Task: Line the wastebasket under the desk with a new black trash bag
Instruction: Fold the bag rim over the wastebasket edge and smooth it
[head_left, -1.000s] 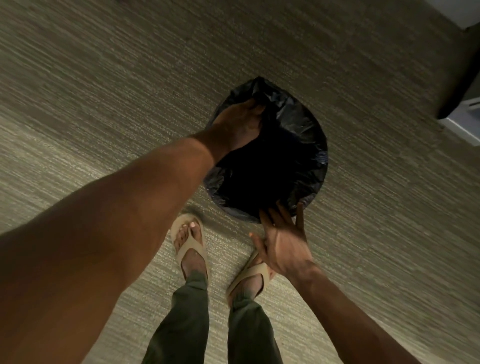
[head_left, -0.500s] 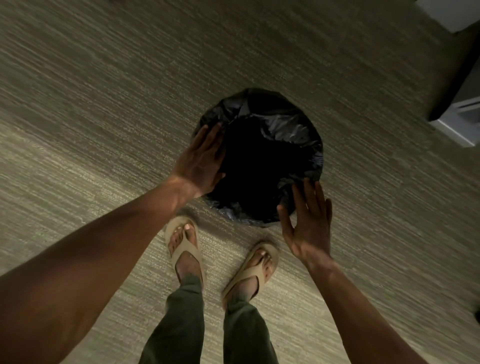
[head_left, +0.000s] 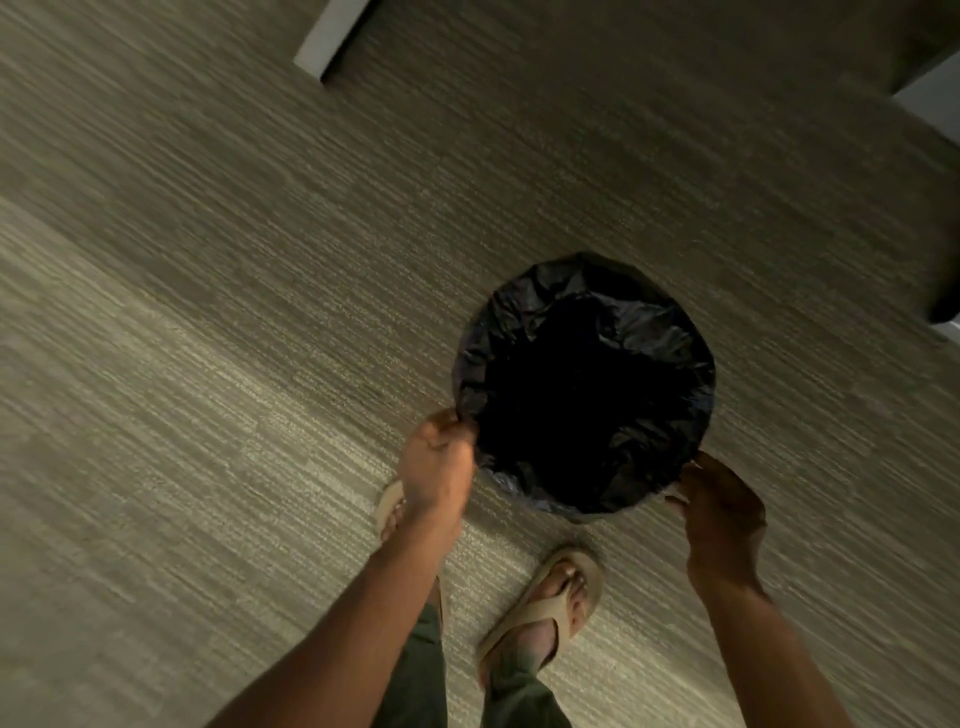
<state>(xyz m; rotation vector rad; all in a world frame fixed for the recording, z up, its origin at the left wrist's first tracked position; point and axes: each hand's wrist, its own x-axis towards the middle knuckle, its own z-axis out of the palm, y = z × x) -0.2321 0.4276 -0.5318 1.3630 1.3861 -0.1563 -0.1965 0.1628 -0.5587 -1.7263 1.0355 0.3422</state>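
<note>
A round wastebasket stands on the carpet, seen from above, its rim and inside covered by a crinkled black trash bag (head_left: 584, 384). The basket itself is hidden under the plastic. My left hand (head_left: 435, 467) pinches the bag's edge at the near left of the rim. My right hand (head_left: 719, 501) grips the bag's edge at the near right of the rim, fingers curled under it.
Grey-green striped carpet (head_left: 234, 312) lies all around. My two feet in tan sandals (head_left: 545, 597) stand just in front of the basket. A pale furniture leg or panel (head_left: 332, 36) shows at the top, and white furniture corners (head_left: 930, 98) at the upper right.
Both hands moved from flat against the basket's sides to gripping the bag's edge at the near rim. The view shifted, so the basket now sits further right.
</note>
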